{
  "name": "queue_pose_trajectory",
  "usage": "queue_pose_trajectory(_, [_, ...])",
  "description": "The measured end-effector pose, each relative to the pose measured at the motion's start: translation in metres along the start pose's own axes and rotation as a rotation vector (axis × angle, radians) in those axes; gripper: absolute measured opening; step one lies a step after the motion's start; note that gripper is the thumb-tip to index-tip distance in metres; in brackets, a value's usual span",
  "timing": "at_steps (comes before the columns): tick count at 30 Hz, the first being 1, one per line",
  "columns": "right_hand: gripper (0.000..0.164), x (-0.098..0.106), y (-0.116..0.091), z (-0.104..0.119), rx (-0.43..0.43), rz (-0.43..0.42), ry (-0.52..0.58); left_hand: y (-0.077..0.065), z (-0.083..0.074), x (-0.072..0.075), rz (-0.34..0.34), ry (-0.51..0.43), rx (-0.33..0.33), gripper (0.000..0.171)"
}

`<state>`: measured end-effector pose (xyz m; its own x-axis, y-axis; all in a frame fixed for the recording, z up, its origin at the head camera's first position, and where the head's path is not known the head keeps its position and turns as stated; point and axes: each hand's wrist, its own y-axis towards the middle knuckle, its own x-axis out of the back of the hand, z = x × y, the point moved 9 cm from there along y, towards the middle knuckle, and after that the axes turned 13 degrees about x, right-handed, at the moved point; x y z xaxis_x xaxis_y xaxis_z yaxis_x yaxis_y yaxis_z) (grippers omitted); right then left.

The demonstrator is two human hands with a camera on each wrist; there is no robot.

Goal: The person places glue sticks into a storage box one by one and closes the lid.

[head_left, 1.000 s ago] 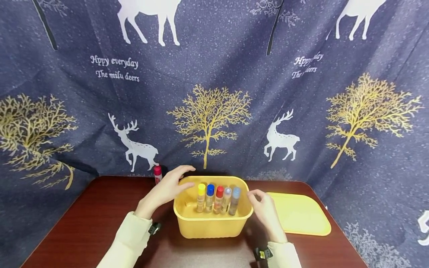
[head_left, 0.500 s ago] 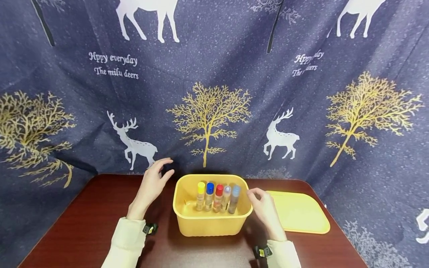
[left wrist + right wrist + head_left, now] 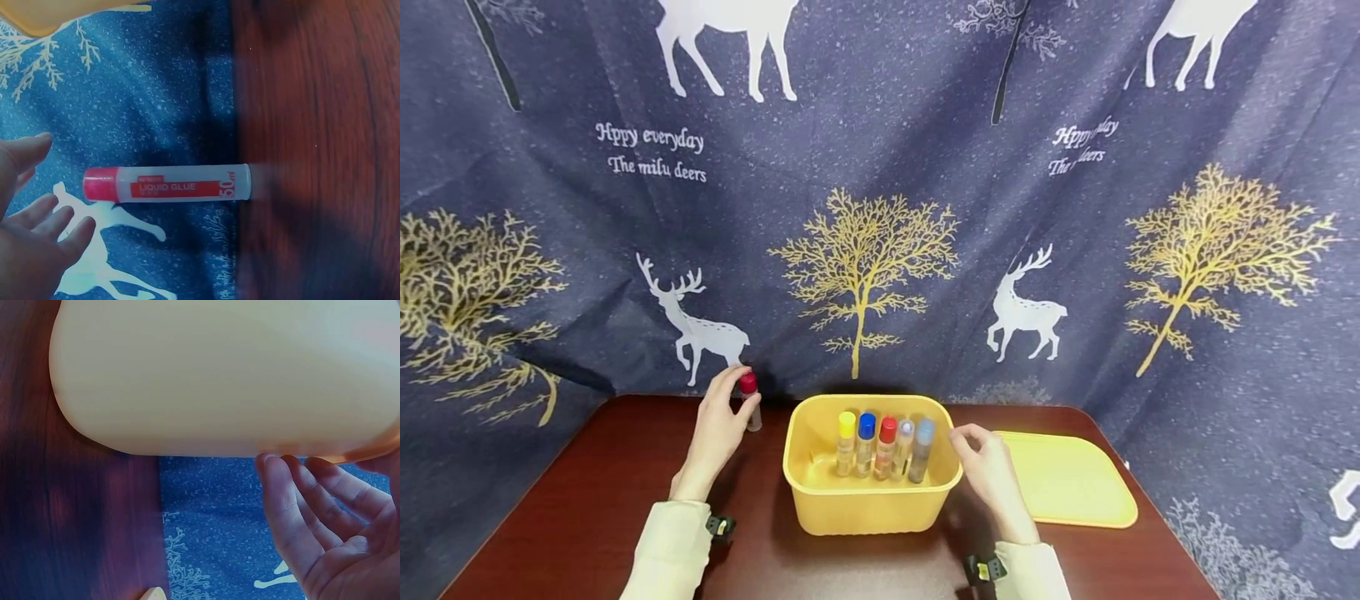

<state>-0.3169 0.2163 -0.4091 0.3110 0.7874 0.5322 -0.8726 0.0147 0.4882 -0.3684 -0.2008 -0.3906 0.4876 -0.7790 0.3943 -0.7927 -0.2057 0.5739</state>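
A liquid glue bottle (image 3: 181, 183) with a red cap and a red label stands upright at the table's back left, by the cloth. My left hand (image 3: 717, 429) is beside it, thumb and fingers spread apart around the cap's level. In the left wrist view a gap shows between those fingers (image 3: 78, 237) and the cap. A yellow plastic box (image 3: 872, 510) sits at the middle of the table. My right hand (image 3: 992, 475) pinches its right rim with thumb and forefinger, the other fingertips against the outer wall in the right wrist view.
Inside the box stand several glue bottles in a row, with yellow (image 3: 847, 421), blue (image 3: 867, 423), red (image 3: 887, 427), whitish (image 3: 906, 430) and light blue (image 3: 926, 429) caps. A flat yellow lid (image 3: 1075, 479) lies on the right. A patterned cloth (image 3: 880, 125) hangs behind the dark table.
My left hand has moved left from over the box's left rim to the lone red-capped glue bottle. The right hand has stayed at the box rim.
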Motion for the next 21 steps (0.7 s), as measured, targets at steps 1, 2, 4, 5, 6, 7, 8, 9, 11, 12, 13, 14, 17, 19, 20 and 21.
queue_pose_trajectory(1, [0.020, -0.001, 0.000, 0.000, 0.003, 0.001, 0.002, 0.000, 0.003, 0.000, 0.000, -0.003, 0.009, 0.045])
queue_pose_trajectory(2, [0.020, -0.001, -0.001, 0.000, -0.002, -0.001, 0.004, 0.001, 0.005, 0.000, 0.003, -0.010, 0.020, 0.045])
queue_pose_trajectory(4, [0.020, -0.002, -0.001, -0.001, -0.006, -0.003, 0.008, 0.002, 0.010, -0.001, 0.011, -0.027, 0.047, 0.045])
queue_pose_trajectory(5, [0.020, -0.002, -0.001, -0.001, -0.003, -0.005, 0.009, 0.002, 0.013, -0.002, 0.016, -0.035, 0.064, 0.045])
queue_pose_trajectory(6, [0.019, -0.001, -0.001, -0.002, -0.004, -0.006, 0.008, 0.003, 0.015, -0.003, 0.019, -0.042, 0.083, 0.045])
queue_pose_trajectory(7, [0.019, -0.001, -0.001, -0.001, -0.001, -0.006, 0.008, 0.003, 0.018, -0.004, 0.023, -0.048, 0.104, 0.045])
queue_pose_trajectory(8, [0.018, 0.000, -0.001, -0.002, -0.004, -0.005, 0.009, 0.004, 0.020, -0.005, 0.026, -0.056, 0.122, 0.044])
queue_pose_trajectory(9, [0.019, 0.000, 0.000, -0.001, 0.003, -0.002, 0.005, 0.004, 0.023, -0.006, 0.027, -0.060, 0.138, 0.044])
queue_pose_trajectory(11, [0.018, 0.000, 0.000, -0.001, -0.001, 0.002, 0.009, 0.004, 0.026, -0.008, 0.030, -0.066, 0.162, 0.044])
queue_pose_trajectory(12, [0.018, 0.000, 0.000, -0.001, -0.005, 0.005, 0.011, 0.005, 0.028, -0.009, 0.029, -0.067, 0.169, 0.044])
queue_pose_trajectory(13, [0.018, 0.000, 0.000, -0.001, -0.005, 0.007, 0.013, 0.005, 0.030, -0.009, 0.030, -0.072, 0.176, 0.043])
queue_pose_trajectory(14, [0.018, 0.000, 0.000, -0.001, -0.010, 0.009, 0.013, 0.005, 0.032, -0.010, 0.030, -0.073, 0.181, 0.043])
queue_pose_trajectory(17, [0.017, -0.001, -0.001, -0.001, -0.023, 0.009, 0.022, 0.007, 0.039, -0.011, 0.043, -0.061, 0.190, 0.043])
queue_pose_trajectory(19, [0.017, -0.001, -0.001, -0.001, -0.027, 0.003, 0.024, 0.008, 0.042, -0.012, 0.061, -0.042, 0.189, 0.044])
queue_pose_trajectory(20, [0.017, -0.001, -0.001, -0.001, -0.024, 0.002, 0.027, 0.009, 0.044, -0.012, 0.069, -0.030, 0.187, 0.044])
queue_pose_trajectory(21, [0.018, -0.002, -0.001, -0.001, -0.026, 0.003, 0.033, 0.010, 0.045, -0.013, 0.077, -0.021, 0.183, 0.044])
